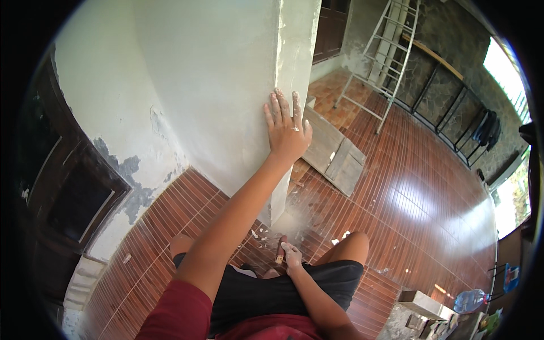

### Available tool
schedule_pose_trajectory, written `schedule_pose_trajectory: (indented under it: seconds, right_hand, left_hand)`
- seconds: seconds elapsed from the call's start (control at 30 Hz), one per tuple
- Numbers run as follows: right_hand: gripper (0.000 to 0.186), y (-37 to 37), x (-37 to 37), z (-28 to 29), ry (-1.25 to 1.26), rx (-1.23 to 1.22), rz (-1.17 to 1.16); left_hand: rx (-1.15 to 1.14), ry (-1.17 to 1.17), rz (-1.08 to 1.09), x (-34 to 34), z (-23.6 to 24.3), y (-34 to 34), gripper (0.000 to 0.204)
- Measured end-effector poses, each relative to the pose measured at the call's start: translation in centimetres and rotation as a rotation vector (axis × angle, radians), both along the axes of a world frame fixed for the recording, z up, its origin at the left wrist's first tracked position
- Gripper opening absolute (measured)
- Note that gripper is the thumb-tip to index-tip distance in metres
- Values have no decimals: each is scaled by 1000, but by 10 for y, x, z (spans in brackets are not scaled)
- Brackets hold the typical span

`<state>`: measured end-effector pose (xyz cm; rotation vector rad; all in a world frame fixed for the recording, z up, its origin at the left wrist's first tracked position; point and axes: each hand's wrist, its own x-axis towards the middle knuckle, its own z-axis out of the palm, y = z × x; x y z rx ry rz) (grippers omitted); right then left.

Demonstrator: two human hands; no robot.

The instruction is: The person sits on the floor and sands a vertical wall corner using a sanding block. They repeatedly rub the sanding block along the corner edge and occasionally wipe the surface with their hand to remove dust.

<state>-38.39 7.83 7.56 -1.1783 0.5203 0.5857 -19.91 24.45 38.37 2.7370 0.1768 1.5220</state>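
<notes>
My left hand (287,127) lies with fingers spread against the corner edge of the pale plastered wall (215,73). White dust or plaster coats its fingertips and a spot near the knuckles. Low down by my lap, my right hand (293,258) is closed round a tool with a brown wooden handle (280,250); its working end cannot be made out. White smears mark these fingers too. The wall's edge is chipped and patchy along its upper part. At its foot, pale dust (292,218) and small flakes lie on the reddish-brown striped floor tiles (419,175).
A grey wooden board (334,153) lies just behind the wall corner. Beyond it stands a metal ladder (391,68), with a black frame (445,113) along the stone wall. A dark door (68,198) is at left. Lower right are a water bottle (470,301) and a block (425,305).
</notes>
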Motion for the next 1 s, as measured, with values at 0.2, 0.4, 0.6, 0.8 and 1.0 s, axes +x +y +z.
schedule_pose_trajectory:
  seconds: [0.2,0.4,0.6,0.8,1.0]
  right_hand:
    - [23,3,0,-8,-16,-21,16]
    - [22,4,1,-9,15,-34,52]
    - [24,3,2,-20,26,-102,80]
    - [36,11,21,-14,-42,-143,4]
    - [61,49,65,68,-376,-265,113]
  left_hand:
    - [-141,-200,-142,-9,6,-8,89]
    - [-112,4,-29,-26,24,-15,86]
    - [-213,-109,-264,-55,17,-5,71]
    - [-606,126,-321,-140,-134,28,42]
    - [-1164,597,-144,-254,-292,21,31]
